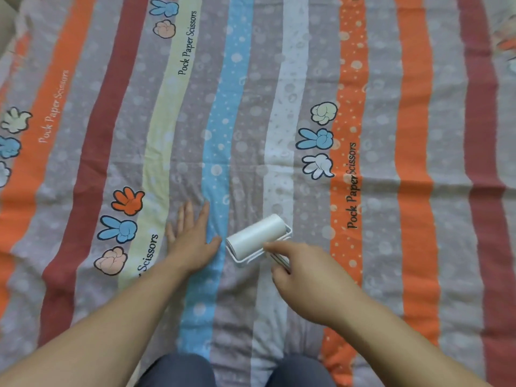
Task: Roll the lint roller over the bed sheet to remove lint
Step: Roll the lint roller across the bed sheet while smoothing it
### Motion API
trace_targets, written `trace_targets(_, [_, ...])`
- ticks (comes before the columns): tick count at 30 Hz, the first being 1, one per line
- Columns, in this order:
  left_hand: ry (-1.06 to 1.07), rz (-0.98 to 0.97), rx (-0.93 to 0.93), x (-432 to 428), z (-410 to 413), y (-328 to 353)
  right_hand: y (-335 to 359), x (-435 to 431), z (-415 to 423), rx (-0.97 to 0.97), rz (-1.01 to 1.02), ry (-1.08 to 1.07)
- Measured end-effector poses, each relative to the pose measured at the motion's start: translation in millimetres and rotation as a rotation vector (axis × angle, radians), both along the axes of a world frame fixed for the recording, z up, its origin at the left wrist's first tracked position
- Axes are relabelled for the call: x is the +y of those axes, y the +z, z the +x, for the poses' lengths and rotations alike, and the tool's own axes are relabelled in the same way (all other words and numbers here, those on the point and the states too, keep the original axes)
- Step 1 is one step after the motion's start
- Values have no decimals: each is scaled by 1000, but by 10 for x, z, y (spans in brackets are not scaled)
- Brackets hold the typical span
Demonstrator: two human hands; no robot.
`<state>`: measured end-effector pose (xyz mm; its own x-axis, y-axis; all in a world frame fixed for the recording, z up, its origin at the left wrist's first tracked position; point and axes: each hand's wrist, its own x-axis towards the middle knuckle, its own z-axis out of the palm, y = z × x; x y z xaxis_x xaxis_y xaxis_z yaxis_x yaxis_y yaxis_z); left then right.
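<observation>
A white lint roller (258, 235) lies with its drum on the striped bed sheet (279, 113), just right of the blue stripe. My right hand (304, 275) grips the roller's handle from the near side, index finger stretched along the frame. To the left of the roller, my left hand (192, 241) rests flat on the sheet with straight fingers, palm down, thumb close to the drum's left end.
The sheet fills the whole view, with orange, maroon, grey, yellow and blue stripes, cartoon hand prints and "Pock Paper Scissors" lettering. Small wrinkles run through the fabric around the hands. My knees (178, 370) in dark trousers show at the bottom edge.
</observation>
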<state>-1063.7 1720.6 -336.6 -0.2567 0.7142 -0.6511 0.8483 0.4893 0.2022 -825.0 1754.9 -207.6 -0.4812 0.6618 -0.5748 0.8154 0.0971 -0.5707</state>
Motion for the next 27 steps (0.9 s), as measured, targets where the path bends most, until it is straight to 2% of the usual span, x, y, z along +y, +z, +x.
trace_targets(3, [-34,41,-46,123,86,-16,-25,405,-280,6,99,-55])
trace_targets(6, [-58,-37,3,174,186,-128,-376,747,-574,-90,199,-100])
trace_targets(9, [-48,-25,22,147,145,-316,-732,870,-762,-188,231,-60])
trace_targets(14, [-62,-19,-64,157,74,-388,-944,674,-674,-283,286,-36])
trace_targets(23, [-77,-6,-102,141,22,-387,-731,142,-173,-385,230,-62])
trace_targets(27, [-51,107,-150,90,-9,-465,-723,-31,-53,-411,238,-48])
